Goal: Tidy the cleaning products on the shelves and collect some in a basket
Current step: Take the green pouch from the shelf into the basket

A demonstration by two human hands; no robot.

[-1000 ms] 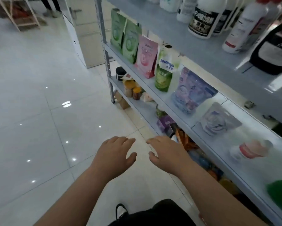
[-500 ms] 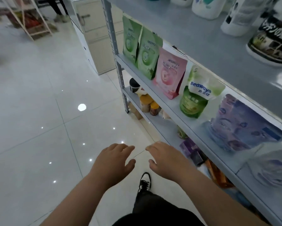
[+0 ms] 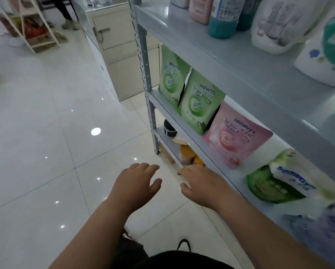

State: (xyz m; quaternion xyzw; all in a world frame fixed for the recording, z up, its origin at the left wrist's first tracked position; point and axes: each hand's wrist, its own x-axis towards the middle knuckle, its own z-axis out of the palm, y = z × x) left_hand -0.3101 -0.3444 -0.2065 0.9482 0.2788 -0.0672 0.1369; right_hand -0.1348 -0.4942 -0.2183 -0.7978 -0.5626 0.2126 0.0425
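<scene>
Pouches shifted toward lower right, now larger: green pouches (image 3: 199, 103) and pink pouch (image 3: 234, 134) on shelf (image 3: 184, 131), centre right; left hand (image 3: 135, 185), right hand (image 3: 203, 183), lower centre, both empty, fingers relaxed.

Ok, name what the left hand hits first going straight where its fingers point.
The left hand would likely meet the bottom shelf at its front edge, near the upright post; depth is unclear.
</scene>
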